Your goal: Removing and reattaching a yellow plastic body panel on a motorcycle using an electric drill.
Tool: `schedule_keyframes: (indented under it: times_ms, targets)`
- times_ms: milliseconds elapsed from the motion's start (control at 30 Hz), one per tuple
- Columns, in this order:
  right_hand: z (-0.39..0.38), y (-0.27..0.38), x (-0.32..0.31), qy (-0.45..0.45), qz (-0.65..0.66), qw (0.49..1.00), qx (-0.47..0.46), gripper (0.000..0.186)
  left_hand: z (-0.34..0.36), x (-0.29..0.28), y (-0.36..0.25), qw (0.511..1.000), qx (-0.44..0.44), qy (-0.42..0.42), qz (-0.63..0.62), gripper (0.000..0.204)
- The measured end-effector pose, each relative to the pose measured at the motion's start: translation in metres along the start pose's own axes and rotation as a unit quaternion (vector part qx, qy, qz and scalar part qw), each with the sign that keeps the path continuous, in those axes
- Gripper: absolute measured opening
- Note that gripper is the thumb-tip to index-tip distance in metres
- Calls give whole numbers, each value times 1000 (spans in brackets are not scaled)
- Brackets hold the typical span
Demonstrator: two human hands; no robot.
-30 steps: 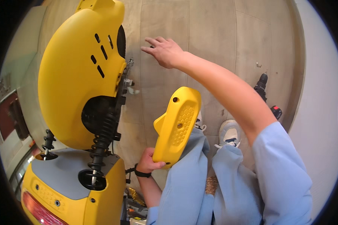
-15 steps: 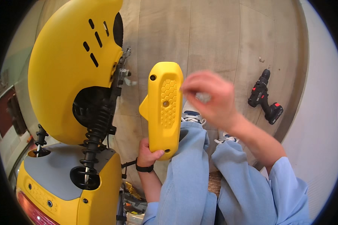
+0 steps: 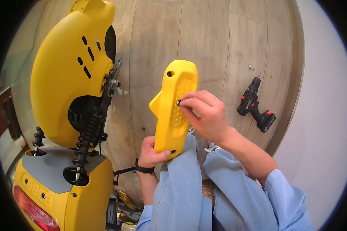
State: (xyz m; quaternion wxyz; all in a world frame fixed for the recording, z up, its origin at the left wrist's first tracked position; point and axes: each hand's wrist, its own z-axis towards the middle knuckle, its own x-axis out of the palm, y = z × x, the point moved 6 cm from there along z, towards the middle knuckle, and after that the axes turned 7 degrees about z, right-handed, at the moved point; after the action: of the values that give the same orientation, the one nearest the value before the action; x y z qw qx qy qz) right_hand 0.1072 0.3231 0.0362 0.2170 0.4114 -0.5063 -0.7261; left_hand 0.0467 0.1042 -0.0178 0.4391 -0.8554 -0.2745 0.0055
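Observation:
A long yellow plastic cover with a honeycomb-textured recess stands tilted above my left thigh. My left hand is closed on its lower end, the thumb lying across the face near the lower hole. With the fingertips of my right hand I pinch a small black bolt at the middle of the recess, where the centre hole is. My fingers partly hide the bolt, so I cannot tell how deep it sits. The cover's upper hole is dark inside.
On the left stands a yellow vehicle body with a slotted fender, a black coil-spring shock absorber and a red tail lamp. A black cordless drill lies on the wooden floor by the white wall, near a small metal piece.
My right hand has come from beside the cover onto its middle, with a small bolt at the fingertips. The cover has tilted slightly to the right, and the view has shifted.

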Motion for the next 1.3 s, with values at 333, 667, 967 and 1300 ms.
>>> schedule_keyframes:
  times_ms: [333,667,967,1300]
  targets:
    - [-6,-3,-21,-86,14,996,-29,23,14,22,-13,998,8,30,-53,28]
    - [-5,8,-20,-65,-96,990,-81,23,15,25,-10,999,-4,38,-35,31]
    - [-4,7,-18,-40,-101,989,-98,25,16,25,-10,999,0,28,-47,26]
    - [-8,-25,-22,-163,73,946,269,55,14,19,-10,995,27,27,-87,26]
